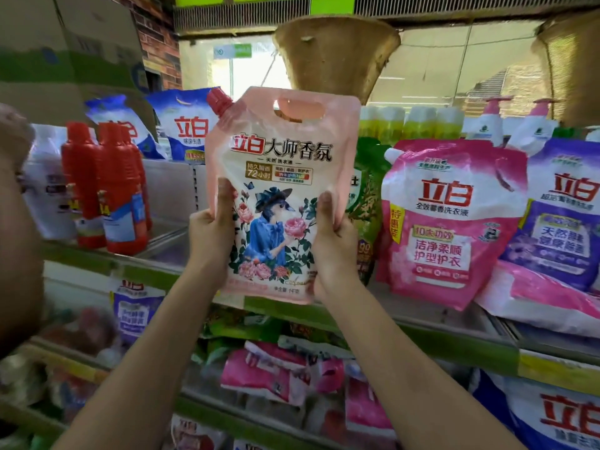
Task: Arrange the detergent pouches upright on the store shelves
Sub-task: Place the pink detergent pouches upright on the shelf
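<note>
Head view, mid-frame: left hand [211, 232] and right hand [334, 235] grip a pink pouch [285, 177] upright; next, probably stand it on the shelf [454, 349].

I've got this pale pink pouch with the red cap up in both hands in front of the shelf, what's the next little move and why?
Probably ease the pale pink pouch forward and set its base down on the shelf, left of the green pouch. Left hand and right hand already grip its lower sides, it is upright, and that spot between the red bottles and the green pouch looks open.
</note>
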